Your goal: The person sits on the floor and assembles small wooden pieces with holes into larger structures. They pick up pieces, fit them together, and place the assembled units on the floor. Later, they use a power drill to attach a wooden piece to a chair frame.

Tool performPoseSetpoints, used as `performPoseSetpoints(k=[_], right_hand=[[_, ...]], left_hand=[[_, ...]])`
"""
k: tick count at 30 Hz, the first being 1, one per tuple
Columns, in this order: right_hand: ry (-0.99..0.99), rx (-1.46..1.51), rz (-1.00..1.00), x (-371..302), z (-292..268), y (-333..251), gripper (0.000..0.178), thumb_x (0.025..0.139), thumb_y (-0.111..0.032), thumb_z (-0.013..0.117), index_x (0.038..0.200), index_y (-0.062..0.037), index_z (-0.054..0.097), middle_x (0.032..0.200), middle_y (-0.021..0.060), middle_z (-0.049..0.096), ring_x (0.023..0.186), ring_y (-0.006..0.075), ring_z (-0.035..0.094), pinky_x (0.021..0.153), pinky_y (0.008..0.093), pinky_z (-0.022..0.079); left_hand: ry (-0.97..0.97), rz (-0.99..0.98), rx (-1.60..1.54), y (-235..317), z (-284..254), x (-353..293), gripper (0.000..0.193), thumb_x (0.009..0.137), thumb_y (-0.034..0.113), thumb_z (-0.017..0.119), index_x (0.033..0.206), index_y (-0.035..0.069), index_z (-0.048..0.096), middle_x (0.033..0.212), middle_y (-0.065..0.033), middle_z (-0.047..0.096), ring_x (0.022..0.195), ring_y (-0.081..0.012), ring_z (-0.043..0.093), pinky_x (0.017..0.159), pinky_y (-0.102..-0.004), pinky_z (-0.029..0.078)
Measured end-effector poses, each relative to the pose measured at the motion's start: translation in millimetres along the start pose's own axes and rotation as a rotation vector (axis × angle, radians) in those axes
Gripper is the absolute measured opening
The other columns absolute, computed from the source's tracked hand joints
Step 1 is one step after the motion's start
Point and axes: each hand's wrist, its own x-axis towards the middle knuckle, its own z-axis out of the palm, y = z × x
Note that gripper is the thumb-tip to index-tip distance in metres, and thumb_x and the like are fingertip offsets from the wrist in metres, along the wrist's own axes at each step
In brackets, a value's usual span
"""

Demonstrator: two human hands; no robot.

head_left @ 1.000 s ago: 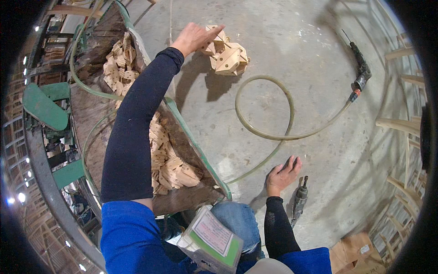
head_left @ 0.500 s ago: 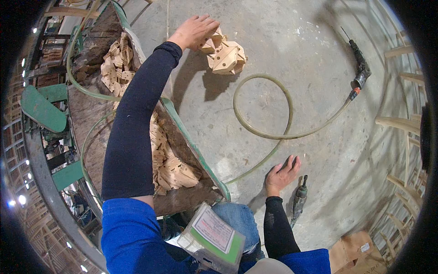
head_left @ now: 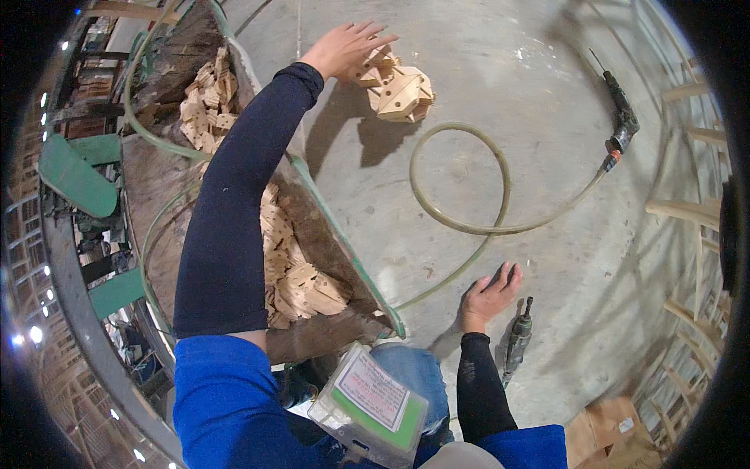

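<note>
At the far side, my left hand point(head_left: 348, 50) stretches over the left edge of a pile of light wooden corner blocks with drilled holes point(head_left: 400, 92). Its fingers are extended and seem to touch the nearest blocks, though the thumb side is partly hidden. Nearer me, my right hand point(head_left: 491, 298) is held with fingers spread and nothing in them. Just right of it, a grey pneumatic driver point(head_left: 516, 344) with a dark bit lies on the concrete.
A green-rimmed trough point(head_left: 344, 234) on the left holds heaps of similar wooden blocks point(head_left: 293, 273). An air hose point(head_left: 469, 228) loops across the floor to a drill point(head_left: 621, 117) at the far right. Wooden frames point(head_left: 683, 211) line the right side; a cardboard box point(head_left: 605, 428) stands lower right.
The whole view has shifted slightly, so most things appear a little further right. Both hands keep nearly the same pose and place beside the blocks and the driver.
</note>
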Motion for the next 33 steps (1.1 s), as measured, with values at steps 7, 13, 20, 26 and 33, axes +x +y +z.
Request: performPoseSetpoints(k=[7,13,20,26,33], right_hand=[[0.074,-0.028,-0.076,-8,2,-5,0.048,0.087,-0.015,0.051,0.134,-0.0048,0.046,0.140,0.0217,0.041,0.130,0.0388,0.039,0.107,0.0498,0.031],[0.163,-0.009,-0.133,-17,7,-3,0.042,0.089,-0.016,0.051,0.129,-0.0047,0.052,0.138,0.0197,0.044,0.128,0.0364,0.041,0.105,0.0498,0.033],[0.103,-0.184,-0.248,-19,5,8,0.043,0.088,-0.019,0.055,0.129,-0.0053,0.052,0.133,0.0194,0.048,0.122,0.0368,0.046,0.098,0.0464,0.041],[-0.088,0.212,-0.080,80,-71,20,0.035,0.094,-0.019,0.057,0.124,-0.0028,0.056,0.126,0.0187,0.058,0.113,0.0254,0.058,0.096,0.0352,0.045],[-0.326,0.555,-0.629,32,-176,-282,0.033,0.096,-0.007,0.052,0.128,0.0000,0.052,0.122,0.0117,0.061,0.110,0.0192,0.058,0.096,0.0335,0.044]], left_hand=[[0.538,0.044,-0.278,-36,-112,-97,0.073,0.073,0.023,0.078,0.136,0.004,0.044,0.126,-0.0205,0.053,0.117,-0.0333,0.051,0.100,-0.0436,0.041],[0.383,-0.226,-0.601,-31,-191,-287,0.064,0.078,0.028,0.074,0.133,0.007,0.050,0.119,-0.0155,0.060,0.111,-0.0268,0.058,0.093,-0.0374,0.047],[-0.295,-0.617,-0.584,4,8,-437,0.039,0.088,0.026,0.062,0.122,0.005,0.060,0.108,-0.0151,0.066,0.099,-0.0283,0.064,0.089,-0.0386,0.051],[-0.315,-0.723,-0.756,39,124,-457,0.051,0.082,0.024,0.061,0.130,0.008,0.054,0.126,-0.0182,0.059,0.113,-0.0346,0.058,0.096,-0.0399,0.047],[-0.542,-0.409,-1.019,-4,131,-480,0.047,0.073,0.014,0.066,0.120,0.016,0.065,0.111,-0.0138,0.068,0.099,-0.0279,0.065,0.085,-0.0383,0.051]])
